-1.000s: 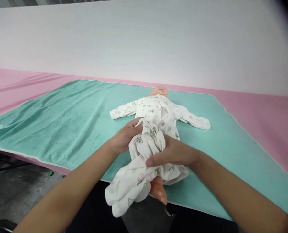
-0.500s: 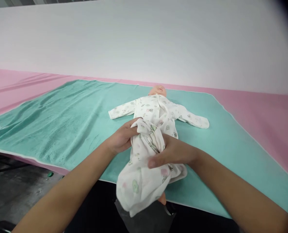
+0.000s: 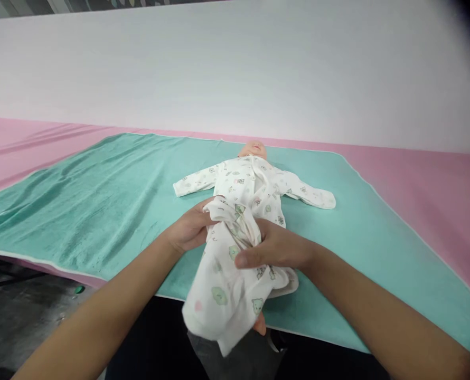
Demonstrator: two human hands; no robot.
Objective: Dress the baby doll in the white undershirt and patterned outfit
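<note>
A baby doll (image 3: pixel 253 149) lies on its back on a teal towel (image 3: pixel 100 200), head away from me. It wears a white printed top (image 3: pixel 251 182) with both sleeves spread out. Both my hands grip white printed baby trousers (image 3: pixel 223 285) bunched over the doll's legs. My left hand (image 3: pixel 187 231) holds the waistband at the doll's left hip. My right hand (image 3: pixel 274 248) is closed over the cloth from the right. One bare doll foot (image 3: pixel 260 323) peeks out below the hanging trouser legs at the towel's near edge.
The towel lies on a pink sheet (image 3: pixel 425 184) covering a long table. A white wall (image 3: pixel 235 68) runs behind it. Grey floor (image 3: pixel 17 316) shows below the table's near edge at left, with a small green object (image 3: pixel 79 289) on it.
The trouser cloth has slid up the doll's legs and hangs lower over the foot, hiding most of it. My hands shifted slightly left and up. The view tilted a little.
</note>
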